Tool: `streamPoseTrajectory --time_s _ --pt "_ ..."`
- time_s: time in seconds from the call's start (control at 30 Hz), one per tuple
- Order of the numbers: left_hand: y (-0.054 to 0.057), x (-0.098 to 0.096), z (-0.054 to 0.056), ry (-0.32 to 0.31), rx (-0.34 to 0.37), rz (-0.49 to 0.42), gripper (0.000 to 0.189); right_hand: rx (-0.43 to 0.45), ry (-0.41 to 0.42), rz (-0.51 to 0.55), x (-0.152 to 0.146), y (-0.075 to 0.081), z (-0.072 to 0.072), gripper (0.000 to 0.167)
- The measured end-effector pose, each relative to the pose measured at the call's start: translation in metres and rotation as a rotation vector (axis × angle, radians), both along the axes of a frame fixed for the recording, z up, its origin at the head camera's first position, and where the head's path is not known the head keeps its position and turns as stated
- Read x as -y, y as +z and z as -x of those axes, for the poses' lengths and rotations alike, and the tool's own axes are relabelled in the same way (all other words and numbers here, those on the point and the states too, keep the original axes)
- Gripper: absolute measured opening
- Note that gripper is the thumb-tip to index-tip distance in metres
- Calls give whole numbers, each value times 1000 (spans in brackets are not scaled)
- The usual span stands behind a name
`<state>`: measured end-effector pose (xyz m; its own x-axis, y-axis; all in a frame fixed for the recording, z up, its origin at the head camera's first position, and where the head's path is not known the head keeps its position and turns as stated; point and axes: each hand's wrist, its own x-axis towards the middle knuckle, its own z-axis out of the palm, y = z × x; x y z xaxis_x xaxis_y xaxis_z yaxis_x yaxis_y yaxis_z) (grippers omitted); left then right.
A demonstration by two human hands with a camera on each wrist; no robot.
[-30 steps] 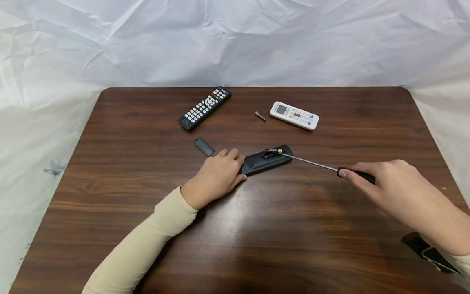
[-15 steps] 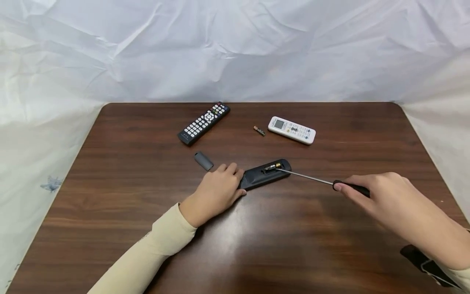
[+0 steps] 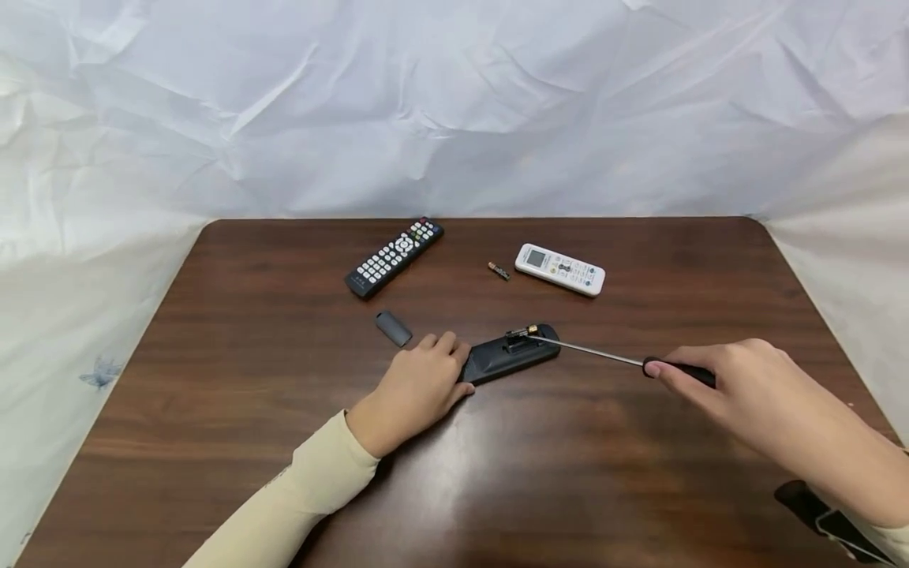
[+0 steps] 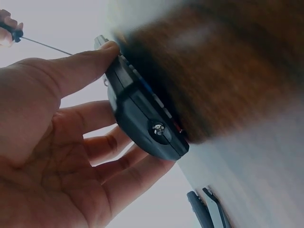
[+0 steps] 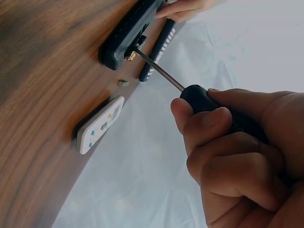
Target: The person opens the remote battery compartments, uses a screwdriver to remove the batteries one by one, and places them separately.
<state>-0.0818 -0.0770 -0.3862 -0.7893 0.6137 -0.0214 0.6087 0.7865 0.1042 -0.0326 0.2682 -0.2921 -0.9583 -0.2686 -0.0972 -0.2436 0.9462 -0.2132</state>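
Note:
A black remote control (image 3: 500, 361) lies face down mid-table, its battery compartment uncovered. My left hand (image 3: 415, 386) holds its left end, with thumb and fingers on opposite sides in the left wrist view, where a small screw (image 4: 158, 128) shows in the casing. In my right hand (image 3: 753, 386) is a screwdriver, its black handle (image 5: 202, 99) wrapped by curled fingers. The metal shaft (image 5: 164, 73) reaches to a battery (image 3: 522, 332) at the compartment. That battery sits propped up, partly above the opening. Whether the tip is under it or beside it, I cannot tell.
A grey battery cover (image 3: 393, 328) lies left of the held remote. Behind are a black remote with white buttons (image 3: 394, 259), a loose battery (image 3: 499, 271) and a white remote (image 3: 559, 270). White sheeting (image 3: 454, 110) hangs beyond the table's back edge.
The battery dropped lower into the compartment half a second ago and now stands raised again. Both hands keep their hold. The head view has tilted up, so everything appears lower.

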Motion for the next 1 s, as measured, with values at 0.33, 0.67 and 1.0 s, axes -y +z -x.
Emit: streamPoseTrajectory --time_s 0.33,0.67,1.0 --pt "-3 2 -2 21 -5 8 52 -33 -7 18 -3 -8 4 19" --pt "-5 0 -9 15 1 35 52 -71 -57 53 -13 -17 -3 21" --pt "-4 2 -9 16 -24 10 51 -150 -67 98 -22 -29 -4 12"
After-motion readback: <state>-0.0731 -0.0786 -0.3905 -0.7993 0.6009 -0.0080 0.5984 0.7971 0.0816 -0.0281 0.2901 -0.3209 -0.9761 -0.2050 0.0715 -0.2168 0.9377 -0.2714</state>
